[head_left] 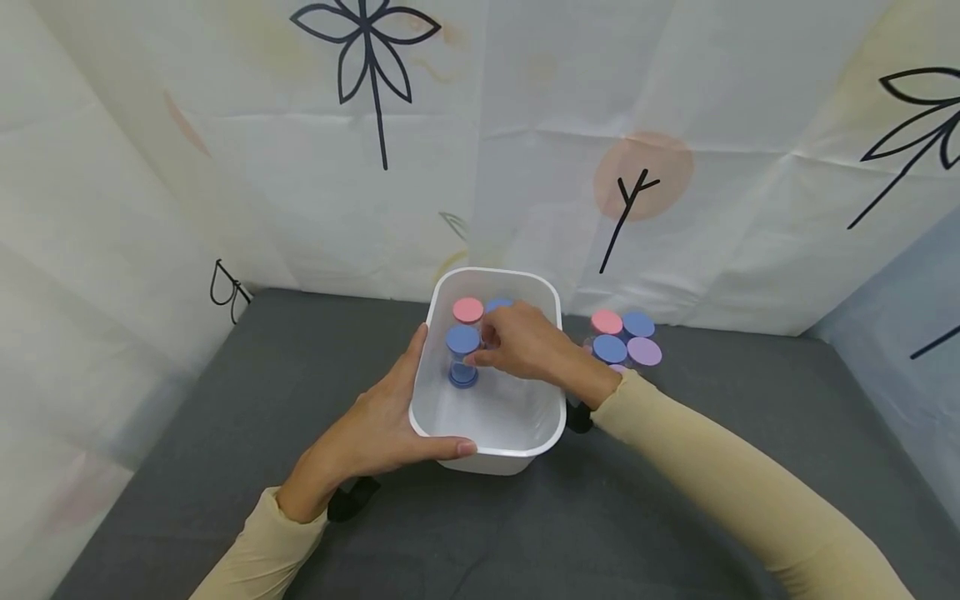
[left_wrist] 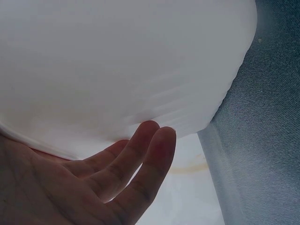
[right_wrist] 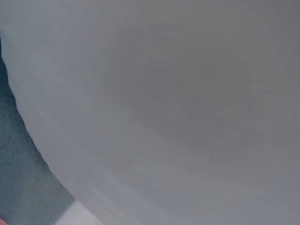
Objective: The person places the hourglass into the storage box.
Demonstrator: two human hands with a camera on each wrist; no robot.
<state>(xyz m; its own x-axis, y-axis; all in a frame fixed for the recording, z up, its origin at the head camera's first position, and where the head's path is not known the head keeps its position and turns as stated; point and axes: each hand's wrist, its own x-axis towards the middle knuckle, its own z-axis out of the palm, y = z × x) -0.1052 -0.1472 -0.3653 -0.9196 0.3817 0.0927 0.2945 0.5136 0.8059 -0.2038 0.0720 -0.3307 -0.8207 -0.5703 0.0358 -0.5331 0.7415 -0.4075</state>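
A deep white plastic bin (head_left: 498,440) stands in front of me. My left hand (head_left: 375,425) holds it at the near left corner, thumb along the front rim and fingers against the outer wall. In the left wrist view, the fingers (left_wrist: 152,145) lie against that wall. My right hand (head_left: 525,340) reaches inside the bin and pinches a small clear jar with a blue lid (head_left: 462,339) by its side; the fingertips are partly hidden. Behind it are a pink-lidded jar (head_left: 468,310) and another blue-lidded jar (head_left: 498,305), half covered by the hand.
Right of the bin stands a cluster of small jars with pink (head_left: 606,321), blue (head_left: 638,323) and lilac (head_left: 644,351) lids, partly behind my right forearm. A dark grey cloth (head_left: 225,467) covers the table. Patterned white curtains (head_left: 525,167) hang behind it.
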